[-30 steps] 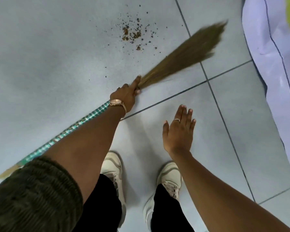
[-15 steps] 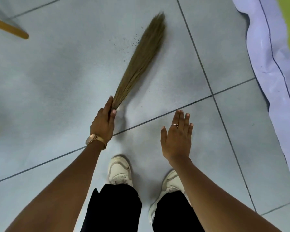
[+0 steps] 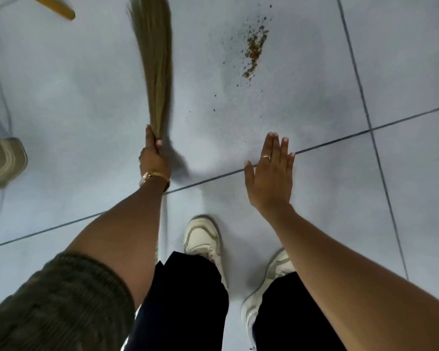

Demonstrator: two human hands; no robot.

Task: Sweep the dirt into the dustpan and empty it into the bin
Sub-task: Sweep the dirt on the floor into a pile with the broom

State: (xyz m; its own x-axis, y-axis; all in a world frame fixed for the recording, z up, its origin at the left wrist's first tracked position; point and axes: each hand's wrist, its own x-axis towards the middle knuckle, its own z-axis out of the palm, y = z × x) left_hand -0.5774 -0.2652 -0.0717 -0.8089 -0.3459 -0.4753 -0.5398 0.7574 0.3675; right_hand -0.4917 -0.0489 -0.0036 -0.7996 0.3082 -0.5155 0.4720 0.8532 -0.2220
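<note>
The person stands on a pale grey tiled floor (image 3: 314,224), looking down past both bare forearms at a pair of white sneakers (image 3: 203,239) and black trouser legs.

The left hand (image 3: 153,158) is wrapped tight around the neck of a grass broom (image 3: 156,64), its fingers (image 3: 159,145) curled fully round the bundle where the bristles gather. A gold watch (image 3: 147,177) sits on that wrist. The broom's bristles fan away from the hand toward the top edge of the view, blurred, pointing nearly straight ahead; its tip runs out of sight.

The right hand (image 3: 270,178) carries nothing. It hangs flat, palm down, above a dark grout line, its fingers (image 3: 274,148) straight and close together, thumb spread aside, with a ring (image 3: 266,156) on one finger.

The dirt (image 3: 255,49) lies in a small brown heap on the tile ahead of the right hand, well to the right of the bristles and apart from them, with loose specks trailing back toward the feet.

At the left edge sits a beige shoe (image 3: 5,163), and in the top left corner a yellow wooden end (image 3: 58,8) pokes in. A knitted olive sleeve (image 3: 53,305) covers the left upper arm.
</note>
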